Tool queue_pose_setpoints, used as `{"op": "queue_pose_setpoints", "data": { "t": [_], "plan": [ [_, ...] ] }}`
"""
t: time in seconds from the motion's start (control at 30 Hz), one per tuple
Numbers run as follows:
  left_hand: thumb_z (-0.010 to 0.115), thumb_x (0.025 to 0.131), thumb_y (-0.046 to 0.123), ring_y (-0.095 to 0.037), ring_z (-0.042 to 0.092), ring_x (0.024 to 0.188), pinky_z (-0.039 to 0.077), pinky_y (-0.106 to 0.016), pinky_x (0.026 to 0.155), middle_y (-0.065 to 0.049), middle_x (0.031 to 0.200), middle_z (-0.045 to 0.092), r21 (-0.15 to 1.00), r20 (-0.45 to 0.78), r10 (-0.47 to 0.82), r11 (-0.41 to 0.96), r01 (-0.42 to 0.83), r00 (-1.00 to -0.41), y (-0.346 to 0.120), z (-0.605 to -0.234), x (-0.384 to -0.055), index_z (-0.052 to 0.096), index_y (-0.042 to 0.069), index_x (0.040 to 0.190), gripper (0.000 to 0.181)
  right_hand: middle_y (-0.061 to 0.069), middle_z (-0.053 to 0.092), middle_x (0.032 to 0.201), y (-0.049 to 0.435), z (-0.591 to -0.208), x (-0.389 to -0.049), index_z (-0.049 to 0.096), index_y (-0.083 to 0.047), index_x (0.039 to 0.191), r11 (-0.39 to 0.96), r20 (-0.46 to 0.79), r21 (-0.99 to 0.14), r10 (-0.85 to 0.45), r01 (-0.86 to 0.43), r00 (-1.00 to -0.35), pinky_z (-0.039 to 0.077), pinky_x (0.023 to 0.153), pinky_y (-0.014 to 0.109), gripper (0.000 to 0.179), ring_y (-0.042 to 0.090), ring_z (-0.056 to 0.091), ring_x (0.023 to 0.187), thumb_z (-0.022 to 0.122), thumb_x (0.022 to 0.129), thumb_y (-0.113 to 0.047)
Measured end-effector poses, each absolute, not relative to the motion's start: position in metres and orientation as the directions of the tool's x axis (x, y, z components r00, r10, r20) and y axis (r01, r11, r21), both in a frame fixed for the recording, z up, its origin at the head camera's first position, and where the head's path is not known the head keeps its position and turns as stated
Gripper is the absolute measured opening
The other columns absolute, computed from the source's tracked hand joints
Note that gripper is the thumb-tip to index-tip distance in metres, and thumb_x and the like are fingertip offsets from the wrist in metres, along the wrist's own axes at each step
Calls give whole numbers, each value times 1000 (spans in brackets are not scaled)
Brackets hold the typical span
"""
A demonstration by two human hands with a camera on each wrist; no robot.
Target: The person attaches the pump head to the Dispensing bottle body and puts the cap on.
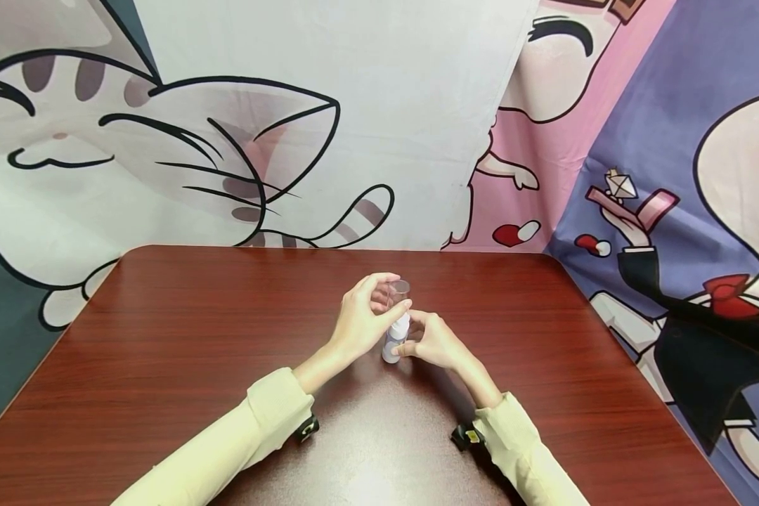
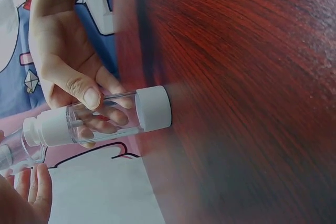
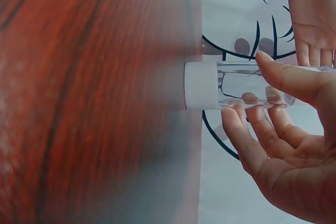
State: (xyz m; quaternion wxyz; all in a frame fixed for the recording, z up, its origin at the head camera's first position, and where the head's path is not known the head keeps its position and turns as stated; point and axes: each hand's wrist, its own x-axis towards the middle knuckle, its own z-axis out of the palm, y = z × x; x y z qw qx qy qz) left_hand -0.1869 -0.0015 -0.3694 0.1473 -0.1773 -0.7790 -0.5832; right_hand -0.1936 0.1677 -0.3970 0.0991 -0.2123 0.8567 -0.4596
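Note:
A small clear pump bottle [image 1: 391,346] with a white collar and a white base [image 2: 154,108] stands upright at the tabletop. My right hand [image 1: 436,341] grips its clear body [image 3: 239,85] from the right, thumb on one side and fingers on the other. Above the white pump head [image 2: 32,131], my left hand [image 1: 359,315] holds a clear cap [image 1: 400,288] between thumb and fingers. The cap's rim is close to the pump head; whether they touch I cannot tell. Only part of the left hand shows in both wrist views.
The reddish-brown wooden table [image 1: 196,337] extends around both hands. Behind it hangs a cartoon-printed cloth [image 1: 430,140], which meets the table's far edge. Dark wrist cameras [image 1: 466,436] sit under the pale sleeves [image 1: 259,414].

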Motion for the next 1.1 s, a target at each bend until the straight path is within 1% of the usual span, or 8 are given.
{"op": "queue_pose_setpoints", "data": {
  "t": [0.13, 0.23, 0.47, 0.67, 0.73, 0.9, 0.97, 1.1],
  "plan": [
    [76, 82, 20, -16, 65, 84, 58, -31, 74, -5, 99, 66, 853, 441, 108, 260, 453, -891, -2, -369, -187, 63, 10, 116, 37, 25, 69, 98, 163, -379, -185, 61, 8, 113, 483, 20, -832, -463, -271, -886, 54, 73, 27, 43, 33, 68, 88, 77, 74, 4],
    [75, 82, 19, -16, 65, 84, 58, -28, 74, -6, 100, 66, 856, 439, 118, 248, 455, -891, -2, -369, -186, 63, 9, 116, 37, 25, 69, 98, 161, -368, -179, 60, 9, 114, 486, 21, -828, -468, -278, -883, 54, 73, 26, 42, 33, 68, 88, 76, 75, 4],
    [75, 83, 18, -14, 65, 87, 57, -23, 75, -5, 100, 65, 857, 435, 148, 234, 458, -888, -2, -370, -186, 62, 10, 117, 37, 23, 70, 97, 162, -364, -176, 60, 8, 115, 505, 18, -817, -460, -278, -888, 53, 73, 24, 43, 31, 67, 88, 75, 75, 4],
    [75, 83, 17, -14, 65, 87, 56, -22, 75, -4, 100, 65, 850, 444, 173, 231, 474, -879, -3, -372, -184, 61, 9, 117, 38, 24, 70, 97, 163, -369, -177, 59, 10, 114, 496, 8, -828, -456, -262, -890, 52, 70, 20, 43, 30, 68, 87, 75, 75, 4],
    [75, 83, 16, -15, 65, 86, 56, -22, 75, -5, 100, 65, 844, 449, 180, 234, 482, -875, -3, -373, -184, 61, 8, 117, 38, 24, 70, 97, 165, -377, -181, 58, 9, 115, 487, 3, -837, -454, -251, -891, 52, 70, 20, 44, 29, 68, 87, 75, 75, 3],
    [76, 81, 14, -16, 66, 86, 56, -21, 76, -6, 102, 66, 833, 460, 198, 239, 498, -865, -5, -377, -184, 62, 9, 117, 39, 19, 71, 97, 170, -400, -193, 61, 4, 116, 482, 11, -840, -444, -249, -896, 51, 70, 21, 46, 19, 67, 84, 78, 73, 0],
    [77, 81, 15, -16, 66, 86, 56, -22, 76, -6, 103, 66, 828, 466, 206, 242, 506, -861, -6, -378, -184, 62, 9, 117, 39, 17, 72, 95, 171, -402, -195, 62, 3, 114, 484, 22, -835, -442, -260, -897, 51, 70, 21, 45, 15, 66, 82, 79, 73, -3],
    [76, 81, 16, -17, 66, 87, 57, -24, 76, -6, 104, 66, 822, 469, 217, 246, 513, -856, -6, -379, -183, 62, 9, 116, 38, 16, 72, 94, 171, -403, -195, 63, 2, 111, 471, 32, -842, -443, -263, -896, 52, 70, 22, 43, 12, 65, 79, 80, 72, -5]
  ]
}}
